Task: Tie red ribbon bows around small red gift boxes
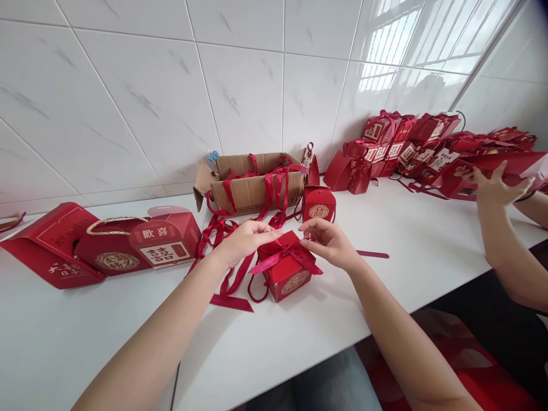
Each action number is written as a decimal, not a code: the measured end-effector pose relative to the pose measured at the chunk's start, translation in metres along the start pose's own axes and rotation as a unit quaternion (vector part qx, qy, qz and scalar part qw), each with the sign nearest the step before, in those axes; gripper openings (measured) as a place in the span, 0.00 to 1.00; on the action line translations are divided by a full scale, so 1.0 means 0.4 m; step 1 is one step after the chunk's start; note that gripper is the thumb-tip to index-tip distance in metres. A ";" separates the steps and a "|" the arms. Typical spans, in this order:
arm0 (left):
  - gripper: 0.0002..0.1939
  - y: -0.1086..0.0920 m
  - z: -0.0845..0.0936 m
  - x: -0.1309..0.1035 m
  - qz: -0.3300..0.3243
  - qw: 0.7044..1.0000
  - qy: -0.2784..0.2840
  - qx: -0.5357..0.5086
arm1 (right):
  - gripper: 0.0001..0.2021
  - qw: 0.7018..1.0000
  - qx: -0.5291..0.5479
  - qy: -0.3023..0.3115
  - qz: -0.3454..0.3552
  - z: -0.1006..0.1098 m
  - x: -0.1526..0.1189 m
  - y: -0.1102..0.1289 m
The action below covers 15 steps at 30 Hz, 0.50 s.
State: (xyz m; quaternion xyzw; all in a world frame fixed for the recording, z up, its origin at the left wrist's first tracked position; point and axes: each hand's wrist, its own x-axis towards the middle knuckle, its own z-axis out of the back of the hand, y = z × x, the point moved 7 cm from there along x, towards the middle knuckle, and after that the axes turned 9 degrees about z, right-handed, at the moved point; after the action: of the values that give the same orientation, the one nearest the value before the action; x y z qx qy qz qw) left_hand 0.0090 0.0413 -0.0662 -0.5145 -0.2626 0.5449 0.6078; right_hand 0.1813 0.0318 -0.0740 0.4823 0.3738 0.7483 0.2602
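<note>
A small red gift box (285, 279) with a gold emblem stands on the white table in front of me. A dark pink ribbon bow (287, 255) lies across its top, its tails spread left and right. My left hand (248, 242) is at the box's upper left, thumb and fingers pinched at the bow's edge. From the opposite side my right hand (327, 244) has its fingertips closed around the bow's right edge, with a bit of red between them. My fingers partly hide the ribbon loops. A twisted red cord handle (257, 290) hangs at the box's left side.
Behind is a cardboard box (257, 193) draped with red ribbons, beside another red box (319, 204). Larger gift boxes (165, 242) stand left. Stacked red boxes (385, 145) line the wall at right, near another person's hand (499, 185). A loose ribbon strip (372, 254) lies right.
</note>
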 end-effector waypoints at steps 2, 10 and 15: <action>0.21 0.000 -0.001 0.001 -0.003 1.000 -0.008 0.007 | 0.12 0.999 0.028 0.004 -0.029 0.004 -0.002 -0.011; 0.24 0.002 0.003 -0.001 -0.011 0.998 -0.037 0.058 | 0.14 0.996 -0.036 0.062 -0.058 0.007 -0.005 -0.025; 0.23 -0.004 0.009 -0.002 -0.030 0.994 -0.066 0.080 | 0.12 0.996 -0.083 0.020 0.008 0.006 0.005 -0.005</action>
State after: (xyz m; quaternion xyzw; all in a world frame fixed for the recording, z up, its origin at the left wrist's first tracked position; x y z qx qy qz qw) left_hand 0.0063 0.0420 -0.0633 -0.4189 -0.2727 0.5789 0.6442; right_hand 0.1827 0.0354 -0.0741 0.4473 0.3118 0.7880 0.2858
